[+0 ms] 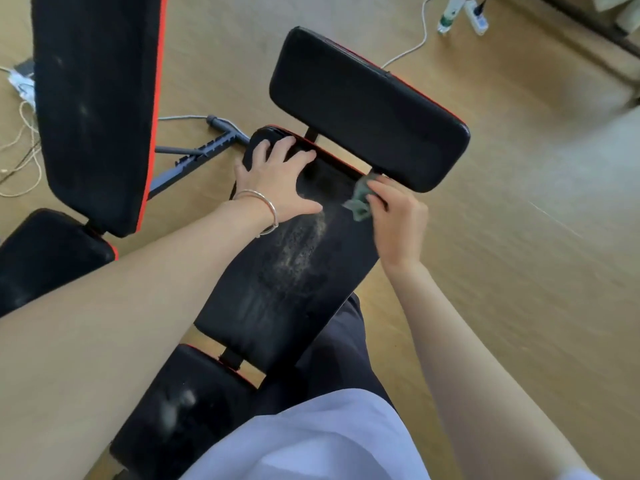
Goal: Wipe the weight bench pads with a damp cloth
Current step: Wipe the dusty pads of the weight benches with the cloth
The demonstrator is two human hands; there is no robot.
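Note:
A long black back pad (287, 271) with red piping runs up the middle, streaked with pale dust along its centre. My left hand (277, 178), a silver bangle on its wrist, lies flat with spread fingers on the pad's far end. My right hand (394, 216) pinches a small green cloth (360, 199) against the pad's far right edge. Beyond it a wide black head pad (367, 109) sits crosswise. A black seat pad (183, 407) lies near me, smudged with dust.
A second bench stands at the left, with its dusty back pad (97, 109) and seat pad (45, 258). White cables (20, 157) trail on the wooden floor at left. A power strip (478, 15) and a bottle (450, 13) lie at the top right.

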